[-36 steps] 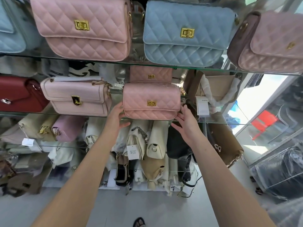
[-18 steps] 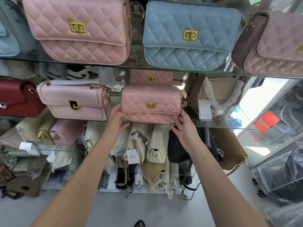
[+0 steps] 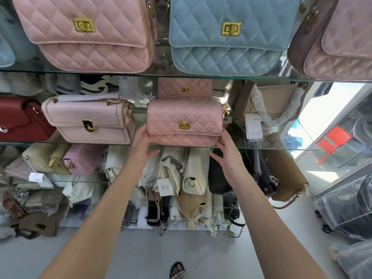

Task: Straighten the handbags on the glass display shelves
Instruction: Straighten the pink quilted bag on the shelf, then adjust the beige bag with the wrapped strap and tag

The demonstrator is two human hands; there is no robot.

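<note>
A small pink quilted handbag [image 3: 184,121] with a gold clasp stands upright on the middle glass shelf [image 3: 281,148]. My left hand [image 3: 143,147] touches its lower left corner, fingers apart. My right hand [image 3: 228,156] cups its lower right corner the same way. Behind it stands a second pink quilted bag [image 3: 185,88], partly hidden. To the left sit a pale pink croc-textured bag [image 3: 90,119] and a red bag [image 3: 18,119]. The shelf above carries a large pink quilted bag [image 3: 86,31], a blue quilted bag [image 3: 231,33] and a mauve bag [image 3: 340,39].
A tan bag [image 3: 267,101] with a paper tag stands right of the small pink bag. Lower shelves are crowded with several cream, beige, black and brown bags. Plastic-wrapped dark items [image 3: 350,208] sit on the floor at right. A sandalled foot [image 3: 177,269] shows below.
Both hands have closed in from below the shelf onto the small pink bag's bottom corners. The view has shifted slightly.
</note>
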